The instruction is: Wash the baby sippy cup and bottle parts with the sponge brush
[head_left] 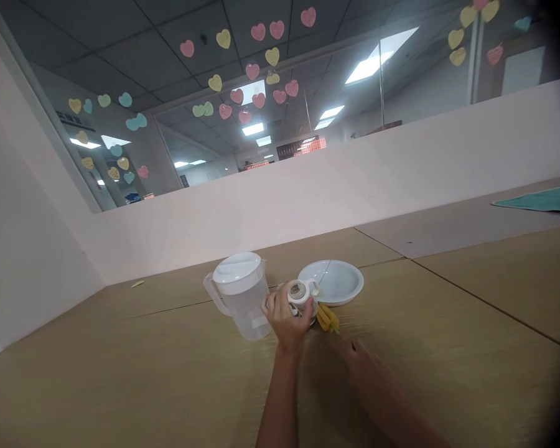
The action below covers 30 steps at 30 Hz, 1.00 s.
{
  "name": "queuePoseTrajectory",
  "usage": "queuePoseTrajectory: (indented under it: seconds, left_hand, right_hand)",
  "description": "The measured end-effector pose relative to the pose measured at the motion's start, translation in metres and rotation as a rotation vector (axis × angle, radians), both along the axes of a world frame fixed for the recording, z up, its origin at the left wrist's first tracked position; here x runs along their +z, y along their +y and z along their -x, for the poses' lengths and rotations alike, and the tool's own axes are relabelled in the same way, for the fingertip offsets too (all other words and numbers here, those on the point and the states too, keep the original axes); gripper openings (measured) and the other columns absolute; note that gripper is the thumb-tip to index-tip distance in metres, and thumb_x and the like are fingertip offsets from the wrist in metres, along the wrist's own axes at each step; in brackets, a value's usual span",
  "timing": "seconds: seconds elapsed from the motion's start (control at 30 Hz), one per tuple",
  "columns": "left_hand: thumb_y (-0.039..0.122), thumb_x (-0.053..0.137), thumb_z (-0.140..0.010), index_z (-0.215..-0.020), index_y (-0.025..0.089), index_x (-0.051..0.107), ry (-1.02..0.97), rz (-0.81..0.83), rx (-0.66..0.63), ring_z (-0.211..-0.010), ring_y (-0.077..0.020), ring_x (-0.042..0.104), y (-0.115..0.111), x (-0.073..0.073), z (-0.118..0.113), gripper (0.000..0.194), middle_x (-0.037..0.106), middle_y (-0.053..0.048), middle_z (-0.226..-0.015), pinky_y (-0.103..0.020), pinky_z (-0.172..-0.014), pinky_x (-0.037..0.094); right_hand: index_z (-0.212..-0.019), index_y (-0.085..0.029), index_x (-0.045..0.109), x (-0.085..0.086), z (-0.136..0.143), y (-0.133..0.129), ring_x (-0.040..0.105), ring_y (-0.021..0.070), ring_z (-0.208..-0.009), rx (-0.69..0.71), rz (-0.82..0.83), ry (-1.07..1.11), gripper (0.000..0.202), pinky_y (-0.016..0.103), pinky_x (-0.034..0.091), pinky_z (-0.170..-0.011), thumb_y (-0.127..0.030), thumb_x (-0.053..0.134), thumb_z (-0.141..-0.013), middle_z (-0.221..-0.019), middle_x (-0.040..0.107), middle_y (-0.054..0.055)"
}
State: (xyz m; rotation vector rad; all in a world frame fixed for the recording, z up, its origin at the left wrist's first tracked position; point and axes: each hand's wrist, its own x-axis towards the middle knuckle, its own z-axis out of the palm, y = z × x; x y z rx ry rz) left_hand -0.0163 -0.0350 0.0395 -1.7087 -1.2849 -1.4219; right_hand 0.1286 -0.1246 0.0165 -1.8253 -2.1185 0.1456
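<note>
My left hand (284,314) is wrapped around a white bottle (299,291) with an uncovered round mouth and a loop at its side. The hand hides much of the bottle's body. Just left of it stands a clear plastic pitcher (247,309) with a white lid and a handle. A yellow object with a green tip (327,318), perhaps an artificial flower, lies right of the bottle. Near its green end is my right hand (366,367), smeared by motion, so its grip does not show. Behind them sits a white bowl (338,302).
The wooden table (144,373) meets a low white wall (308,193) under a window with heart-shaped notes. A teal cloth (546,199) lies at the far right. A small pale scrap (137,284) rests at the back left.
</note>
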Motion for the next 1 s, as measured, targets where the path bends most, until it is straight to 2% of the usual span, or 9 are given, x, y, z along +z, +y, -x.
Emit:
queuePoseTrajectory:
  seconds: [0.13,0.27,0.43,0.5,0.6,0.67,0.77,0.9,1.0]
  left_hand:
    - [0.048,0.059,-0.076,-0.106,0.017,0.058,0.007,-0.001,0.001,-0.087,-0.0249,0.054,0.001,-0.001,0.0,0.043,0.066,-0.01,-0.093,-0.04,-0.087,0.032]
    - [0.047,0.06,-0.076,-0.106,0.016,0.059,0.004,-0.001,0.0,-0.087,-0.0241,0.054,0.0,-0.001,0.0,0.044,0.066,-0.01,-0.093,-0.039,-0.087,0.033]
    - [0.047,0.06,-0.076,-0.105,0.016,0.06,-0.014,-0.007,0.003,-0.085,-0.023,0.054,0.0,0.0,0.0,0.043,0.067,-0.01,-0.093,-0.039,-0.088,0.033]
    - [0.046,0.06,-0.076,-0.105,0.016,0.06,-0.013,0.0,0.001,-0.085,-0.0231,0.054,0.0,0.0,0.0,0.042,0.067,-0.009,-0.093,-0.039,-0.088,0.032]
    - [0.046,0.061,-0.076,-0.106,0.016,0.059,-0.007,-0.003,0.007,-0.085,-0.0233,0.054,0.001,-0.001,0.001,0.042,0.067,-0.009,-0.093,-0.039,-0.088,0.032]
    - [0.046,0.061,-0.076,-0.106,0.015,0.059,-0.002,0.0,0.011,-0.085,-0.0233,0.054,0.001,-0.001,0.002,0.043,0.067,-0.009,-0.093,-0.039,-0.087,0.033]
    - [0.045,0.061,-0.076,-0.107,0.015,0.059,0.003,0.012,0.016,-0.086,-0.0232,0.054,0.001,-0.001,0.002,0.043,0.067,-0.009,-0.093,-0.039,-0.088,0.032]
    - [0.047,0.06,-0.076,-0.106,0.015,0.06,0.002,0.016,0.024,-0.086,-0.0229,0.054,0.0,0.0,0.001,0.043,0.067,-0.009,-0.092,-0.038,-0.087,0.033]
    - [0.047,0.06,-0.076,-0.105,0.016,0.06,0.005,0.023,0.021,-0.085,-0.0229,0.054,0.0,0.002,0.0,0.043,0.067,-0.009,-0.091,-0.038,-0.086,0.033]
  right_hand:
    - [-0.115,-0.021,0.059,-0.002,-0.004,-0.005,0.068,0.0159,-0.075,0.038,-0.009,-0.052,0.059,0.021,0.047,-0.057,0.008,0.027,-0.075,-0.106,0.066,0.008]
    - [-0.103,-0.024,0.065,-0.012,-0.037,-0.025,0.068,0.0169,-0.064,0.045,-0.014,-0.154,0.053,0.021,0.045,-0.048,0.006,0.034,-0.073,-0.094,0.069,0.006]
    - [-0.11,-0.028,0.061,-0.009,-0.079,-0.041,0.064,0.013,-0.052,-0.034,-0.258,-0.217,0.058,0.019,0.037,-0.04,0.006,0.042,-0.067,-0.086,0.067,0.004]
    - [-0.112,-0.027,0.06,0.001,-0.073,-0.037,0.061,0.0115,-0.047,-0.055,-0.275,-0.226,0.056,0.019,0.032,-0.038,0.004,0.041,-0.069,-0.082,0.066,0.004]
    - [-0.101,-0.028,0.065,0.007,-0.042,-0.028,0.062,0.0114,-0.049,0.017,-0.211,-0.176,0.049,0.018,0.031,-0.039,0.003,0.04,-0.072,-0.078,0.065,0.003]
    - [-0.103,-0.028,0.065,-0.002,-0.02,-0.023,0.063,0.0117,-0.05,0.067,-0.174,-0.123,0.047,0.018,0.032,-0.04,0.001,0.04,-0.075,-0.079,0.065,0.004]
    - [-0.12,-0.032,0.056,-0.031,-0.012,-0.023,0.064,0.0114,-0.052,0.092,-0.174,-0.108,0.063,0.016,0.036,-0.041,0.004,0.041,-0.071,-0.088,0.067,0.005]
    - [-0.119,-0.033,0.058,-0.063,-0.06,-0.031,0.066,0.0132,-0.058,-0.092,-0.196,-0.124,0.066,0.018,0.042,-0.046,0.006,0.038,-0.069,-0.098,0.066,0.009]
    - [-0.119,-0.033,0.057,-0.062,-0.103,-0.042,0.06,0.0137,-0.047,-0.199,-0.209,-0.066,0.054,0.021,0.04,-0.04,-0.006,0.039,-0.077,-0.077,0.062,0.005]
